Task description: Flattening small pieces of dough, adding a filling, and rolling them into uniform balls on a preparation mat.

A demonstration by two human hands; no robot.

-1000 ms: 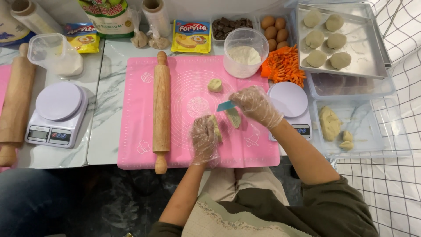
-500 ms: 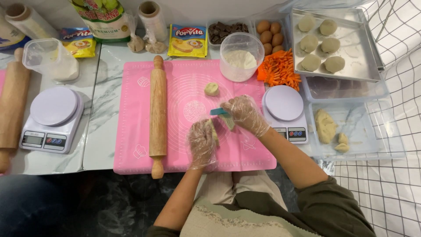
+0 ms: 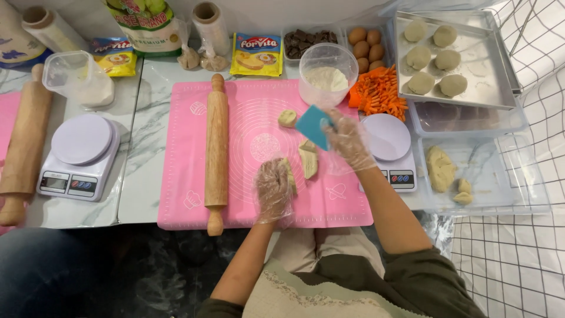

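On the pink mat [image 3: 247, 112], centre of the bench [image 3: 150, 123]: left hand [image 3: 273, 188], gloved, pressed flat on a dough piece [image 3: 289, 175] near the mat's 6 o'clock edge. Right hand [image 3: 348, 140], gloved, raised at 2 o'clock, clamped on a teal scraper [image 3: 313, 126]. Cut dough strip [image 3: 308, 159] between the hands; small dough ball [image 3: 287, 118] at 12 o'clock. Rolling pin [image 3: 216, 150] at 9 o'clock, open mat between. Scale [image 3: 388, 144] just past the mat's right edge.

- One head-worn view, looking steeply down from above the person's own arms.
- It faces forward across the worktop [image 3: 147, 176], the pink mat [image 3: 259, 118] central.
- Fairly near; no second view.
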